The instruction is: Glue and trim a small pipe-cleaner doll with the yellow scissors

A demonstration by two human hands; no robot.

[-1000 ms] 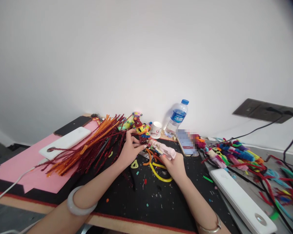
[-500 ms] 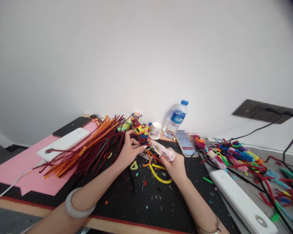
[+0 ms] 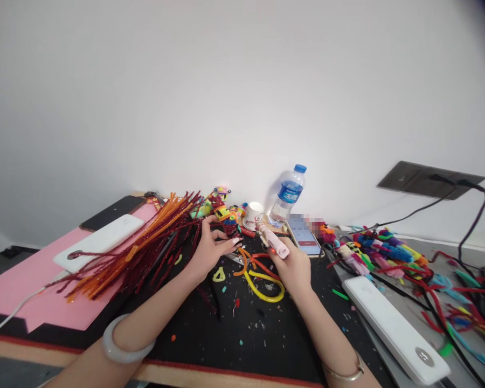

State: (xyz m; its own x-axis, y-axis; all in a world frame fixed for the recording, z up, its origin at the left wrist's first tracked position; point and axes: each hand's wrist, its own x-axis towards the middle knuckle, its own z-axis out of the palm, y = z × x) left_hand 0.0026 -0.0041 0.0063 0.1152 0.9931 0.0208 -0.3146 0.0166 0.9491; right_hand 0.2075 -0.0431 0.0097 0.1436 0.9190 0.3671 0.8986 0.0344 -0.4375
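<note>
My right hand is wrapped round a pink tool, perhaps a small glue gun, its tip pointing up and left. My left hand rests on the black mat with fingers pinched at a small multicoloured pipe-cleaner figure; I cannot make out exactly what the fingertips grip. Below and between the hands lie curled yellow and orange pipe cleaners.
A heap of red and orange pipe cleaners lies left, over pink paper with a white power bank. Behind stand a paper cup, a water bottle and a phone. Coloured pipe cleaners and a second power bank lie right.
My right hand has lifted and tilted the pink tool more upright and moved it slightly right. My left hand stays at the figure. The view shifted a little.
</note>
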